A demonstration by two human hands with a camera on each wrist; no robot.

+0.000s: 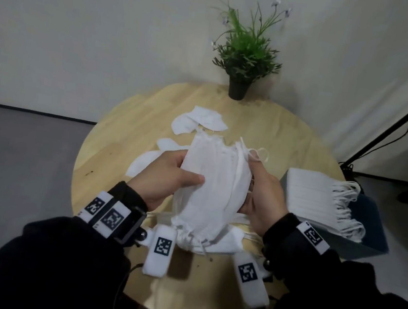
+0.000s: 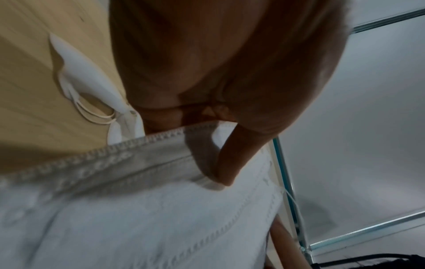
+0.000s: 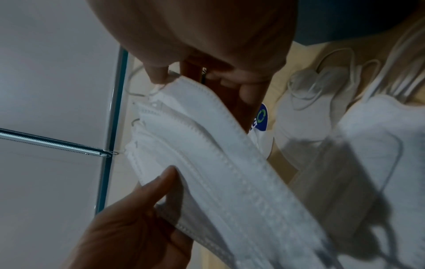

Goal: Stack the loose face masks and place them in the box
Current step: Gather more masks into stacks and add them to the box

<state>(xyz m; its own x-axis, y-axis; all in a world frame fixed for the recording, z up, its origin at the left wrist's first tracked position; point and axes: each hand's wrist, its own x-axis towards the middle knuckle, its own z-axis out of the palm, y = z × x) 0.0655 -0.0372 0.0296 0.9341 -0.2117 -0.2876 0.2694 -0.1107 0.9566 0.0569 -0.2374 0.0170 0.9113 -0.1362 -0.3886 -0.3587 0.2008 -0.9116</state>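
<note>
Holding a bundle of white face masks above the round wooden table, both hands were closed on it. The left hand gripped its left side with the thumb on top, and the right hand pinched its right edge near the ear loops. In the right wrist view the bundle showed several layered edges.

More loose masks lay on the table at about 12 o'clock from the bundle, and others lay under it at 6 o'clock. At 3 o'clock a dark blue box carried a neat stack of masks with the loops hanging to the right.

A potted plant stood at the far edge. In the right wrist view a blue round sticker showed green arrows; its letters could not be read.
</note>
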